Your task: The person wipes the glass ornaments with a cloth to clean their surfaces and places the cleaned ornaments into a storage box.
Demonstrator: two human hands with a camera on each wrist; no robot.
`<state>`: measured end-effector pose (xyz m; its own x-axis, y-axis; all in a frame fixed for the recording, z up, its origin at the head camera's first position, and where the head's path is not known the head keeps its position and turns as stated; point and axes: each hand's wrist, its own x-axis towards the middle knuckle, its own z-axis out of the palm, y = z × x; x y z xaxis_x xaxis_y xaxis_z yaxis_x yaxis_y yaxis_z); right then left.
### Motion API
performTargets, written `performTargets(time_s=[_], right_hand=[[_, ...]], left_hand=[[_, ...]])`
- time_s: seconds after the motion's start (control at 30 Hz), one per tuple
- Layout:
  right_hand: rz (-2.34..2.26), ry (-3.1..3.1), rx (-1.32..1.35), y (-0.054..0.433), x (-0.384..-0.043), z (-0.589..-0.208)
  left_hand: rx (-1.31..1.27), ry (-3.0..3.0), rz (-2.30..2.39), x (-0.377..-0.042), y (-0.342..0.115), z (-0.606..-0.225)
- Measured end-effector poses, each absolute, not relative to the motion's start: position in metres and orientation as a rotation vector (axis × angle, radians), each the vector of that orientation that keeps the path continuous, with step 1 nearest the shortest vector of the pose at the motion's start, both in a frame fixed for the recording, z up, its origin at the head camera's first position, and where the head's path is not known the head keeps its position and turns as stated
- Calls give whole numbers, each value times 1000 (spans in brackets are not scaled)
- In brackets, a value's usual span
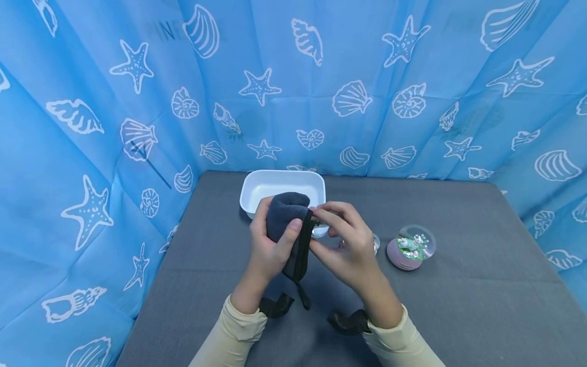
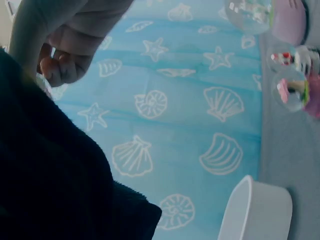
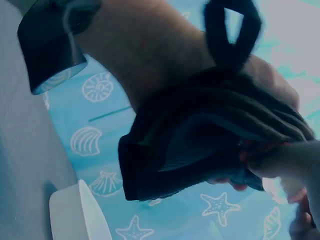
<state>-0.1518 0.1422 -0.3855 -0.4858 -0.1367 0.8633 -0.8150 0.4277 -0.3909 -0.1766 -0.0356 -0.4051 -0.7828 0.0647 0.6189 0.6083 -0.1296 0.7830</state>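
While both hands are holding a soft dark pouch (image 1: 284,211) up above the surface (image 1: 206,285), the step in hand is looking like close work at its black edging (image 1: 303,244), probably parting or adjusting it. The next move is seemingly calling for a steady left grip and careful right fingertips along that edge.

The left hand (image 1: 270,252) is gripping the pouch, its fingers curling round the back and its thumb pressing the front, leaving little gap. The right hand (image 1: 350,250) is partly closing, its fingers bending and apparently pinching the edging; a pale, shiny bit beside those fingertips is too hidden to name.

A loop (image 1: 302,296) is hanging from the pouch's lower end. Behind the pouch, and partly covered by it, a white tub (image 1: 257,191) is sitting on the surface. A snow globe (image 1: 411,248) on a pink base is standing to the right, and two smaller globes (image 2: 291,92) are showing in the left wrist view.
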Motion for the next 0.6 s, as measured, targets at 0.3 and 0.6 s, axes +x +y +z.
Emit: performTargets(time_s=[0.3,0.6], right_hand=[[1251,-1909,959,149,-151,-380],[1246,-1953,985,153,-153,-381]], left_hand=[[-675,-1718,-1962,-178,-41,-402],[-708,-1701,-1929,-178,-44,-401]])
